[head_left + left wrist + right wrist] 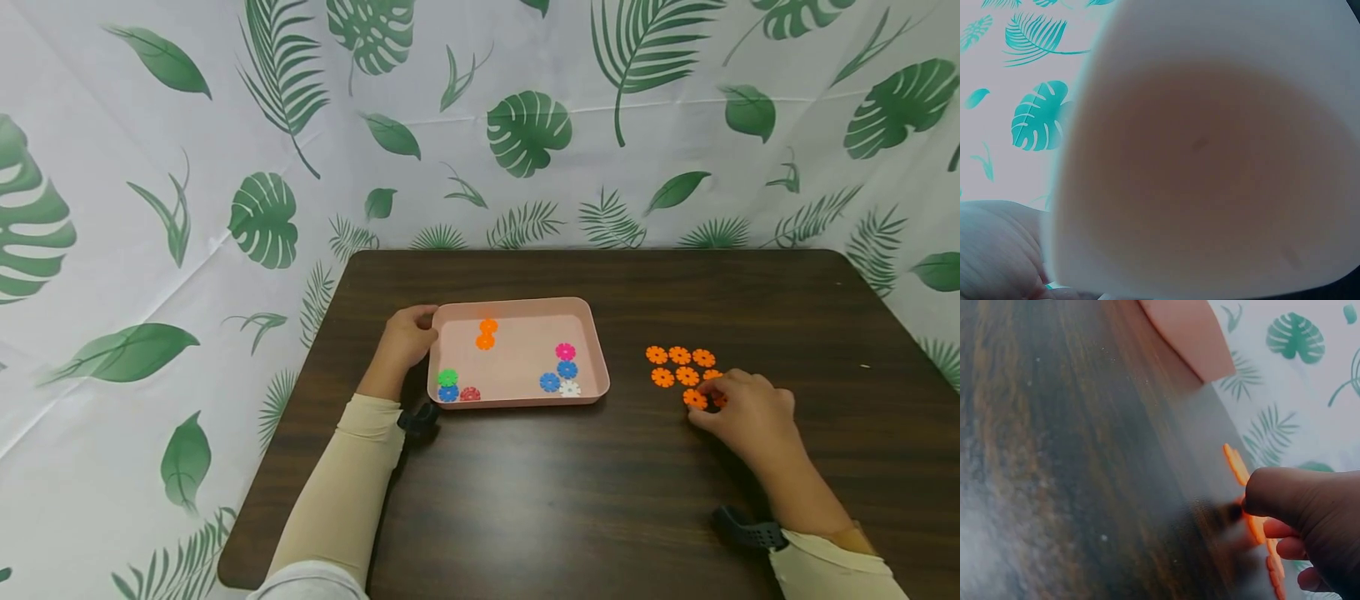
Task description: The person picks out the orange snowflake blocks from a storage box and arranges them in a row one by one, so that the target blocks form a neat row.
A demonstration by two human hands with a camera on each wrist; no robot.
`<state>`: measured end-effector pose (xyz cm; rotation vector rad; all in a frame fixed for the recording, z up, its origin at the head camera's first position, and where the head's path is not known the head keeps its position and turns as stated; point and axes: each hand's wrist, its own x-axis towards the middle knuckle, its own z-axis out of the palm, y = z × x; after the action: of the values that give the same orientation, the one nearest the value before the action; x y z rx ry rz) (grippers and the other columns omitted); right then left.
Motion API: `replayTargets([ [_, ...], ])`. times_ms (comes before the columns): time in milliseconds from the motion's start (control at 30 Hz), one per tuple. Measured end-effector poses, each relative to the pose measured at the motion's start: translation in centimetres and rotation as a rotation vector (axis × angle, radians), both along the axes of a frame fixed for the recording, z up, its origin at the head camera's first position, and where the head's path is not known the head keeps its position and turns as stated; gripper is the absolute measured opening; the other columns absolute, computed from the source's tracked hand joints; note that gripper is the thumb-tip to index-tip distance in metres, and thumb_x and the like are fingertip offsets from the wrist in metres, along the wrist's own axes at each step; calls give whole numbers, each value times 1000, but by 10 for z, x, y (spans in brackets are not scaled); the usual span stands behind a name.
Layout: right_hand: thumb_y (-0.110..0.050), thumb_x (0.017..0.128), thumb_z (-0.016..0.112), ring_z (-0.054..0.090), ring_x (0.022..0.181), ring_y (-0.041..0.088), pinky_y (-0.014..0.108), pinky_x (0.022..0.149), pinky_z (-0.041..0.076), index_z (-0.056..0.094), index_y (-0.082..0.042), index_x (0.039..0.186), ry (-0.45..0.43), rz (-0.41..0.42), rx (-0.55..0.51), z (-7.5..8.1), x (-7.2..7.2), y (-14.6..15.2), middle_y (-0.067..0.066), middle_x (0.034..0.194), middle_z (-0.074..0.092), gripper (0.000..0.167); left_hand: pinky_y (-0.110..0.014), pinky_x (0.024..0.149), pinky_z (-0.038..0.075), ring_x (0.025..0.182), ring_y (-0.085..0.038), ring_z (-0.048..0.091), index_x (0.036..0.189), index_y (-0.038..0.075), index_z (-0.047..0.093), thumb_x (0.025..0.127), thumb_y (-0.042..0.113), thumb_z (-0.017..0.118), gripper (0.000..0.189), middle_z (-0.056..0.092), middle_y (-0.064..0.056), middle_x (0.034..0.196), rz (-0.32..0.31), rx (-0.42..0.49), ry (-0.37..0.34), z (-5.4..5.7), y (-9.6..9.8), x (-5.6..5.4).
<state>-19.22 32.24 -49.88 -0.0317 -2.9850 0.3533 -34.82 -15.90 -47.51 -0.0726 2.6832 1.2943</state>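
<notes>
A pink tray (pixel 517 403) lies on the table, with my left hand (pixel 406 340) gripping its left edge near the far corner. Inside are two orange interlocking discs (pixel 486 342), a green disc (pixel 447 377), a dark red one (pixel 470 393), several blue ones (pixel 567 369), a pink one (pixel 566 352) and a white one (pixel 570 388). To the right, several orange discs (pixel 687 376) lie in rows. Over the nearest row, my right hand (pixel 752 414) pinches an orange disc (pixel 695 399) between thumb and index finger. It partly covers the discs beside it.
The dark wooden table (pixel 555 500) ends at a patterned leaf cloth (pixel 450 167) behind and to the left. Both wrists wear black straps (pixel 750 531). A close, blurred surface (pixel 1210 169) fills most of the left wrist view.
</notes>
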Motion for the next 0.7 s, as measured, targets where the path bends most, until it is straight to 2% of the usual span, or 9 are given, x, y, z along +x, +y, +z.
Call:
replayTargets([
  [433, -34, 81, 84, 55, 85, 34, 64, 73, 34, 77, -5, 106, 25, -25, -26, -6, 0, 0, 13, 95, 65, 40, -50, 98, 56, 116, -34, 65, 148, 14, 58, 96, 12, 64, 52, 66, -17, 134, 9, -9, -8, -1, -1, 2],
  [600, -34, 85, 83, 59, 95, 40, 65, 80, 34, 75, -3, 112, 32, -21, -161, -6, 1, 1, 18, 106, 67, 42, -49, 97, 56, 115, -34, 65, 147, 14, 59, 96, 12, 65, 52, 66, -17, 133, 9, -5, -8, -2, -1, 1],
  [700, -33, 87, 84, 62, 98, 38, 52, 83, 45, 75, -3, 113, 76, -5, -277, -3, 1, -3, 19, 112, 70, 40, -49, 97, 56, 115, -33, 65, 147, 14, 59, 96, 12, 65, 52, 67, -17, 132, 9, -14, -1, -3, 0, 0],
])
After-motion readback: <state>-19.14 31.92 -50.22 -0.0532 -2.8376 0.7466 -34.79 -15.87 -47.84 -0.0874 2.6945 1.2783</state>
